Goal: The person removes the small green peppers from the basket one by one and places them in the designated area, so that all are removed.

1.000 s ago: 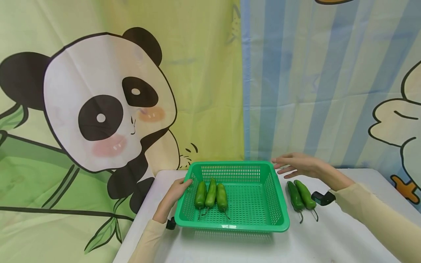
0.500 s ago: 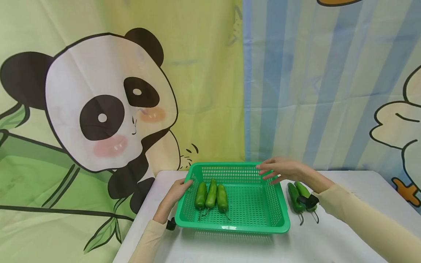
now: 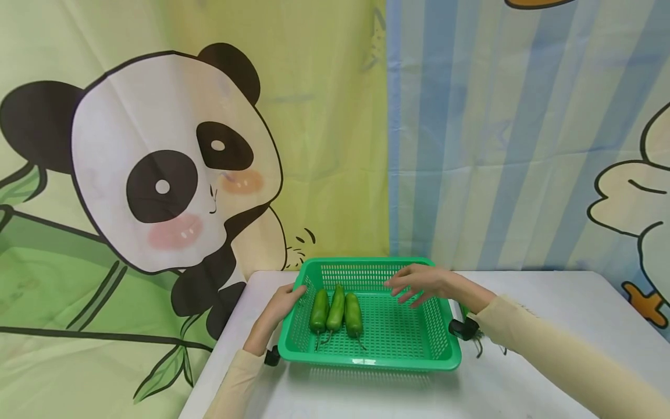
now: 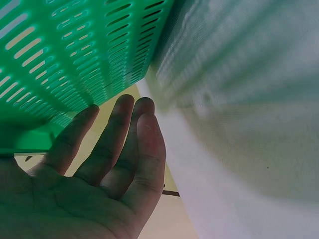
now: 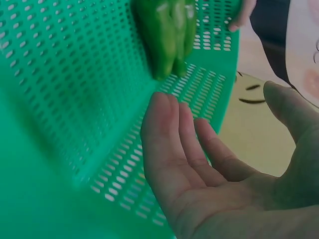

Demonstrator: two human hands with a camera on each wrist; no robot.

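Note:
A green plastic basket (image 3: 366, 362) with slotted walls sits on the white table. Three green chili peppers (image 3: 336, 311) lie side by side in its left half, stems toward the front. At the basket's left rim, my left hand (image 3: 281, 302) holds on with the thumb hooked over the edge; its other fingers (image 4: 109, 144) extend along the outside of the wall. My right hand (image 3: 421, 283) hovers over the basket's right half, fingers apart and slightly bent, with nothing in it. More green peppers (image 3: 463, 311) lie right of the basket, mostly hidden behind my right wrist.
The white table (image 3: 555, 326) extends to the right and in front of the basket. A patterned curtain (image 3: 335, 145) with a panda print hangs right behind the table. Dark wrist cameras (image 3: 463, 329) sit under both wrists.
My right hand has moved left from above the two peppers on the table, across the right rim, to over the basket. My left hand, the basket and the peppers stay put.

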